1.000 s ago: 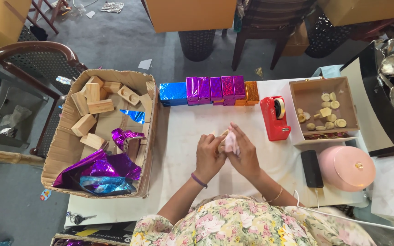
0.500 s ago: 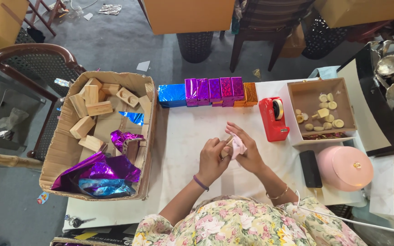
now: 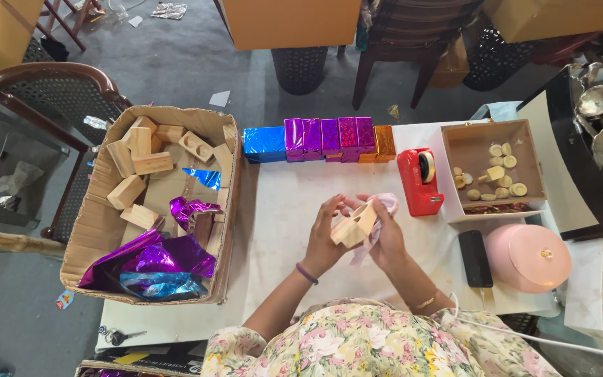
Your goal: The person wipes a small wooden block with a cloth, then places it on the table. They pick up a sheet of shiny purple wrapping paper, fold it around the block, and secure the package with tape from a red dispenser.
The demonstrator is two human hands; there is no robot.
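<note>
A small wooden block with a round hole is held above the white table, between both hands. My left hand grips its left end. My right hand holds its right side together with a pale pink cloth that drapes over the fingers. A row of foil-wrapped boxes, blue, purple and orange, stands along the table's far edge.
A cardboard box at the left holds several wooden blocks and crumpled purple and blue foil. A red tape dispenser, a wooden tray of small pieces, a black phone and a pink round container lie at the right.
The hands have lifted and spread slightly. The wooden block, hidden between the palms a second ago, now shows between them, and the pink cloth has shifted to the right hand's side.
</note>
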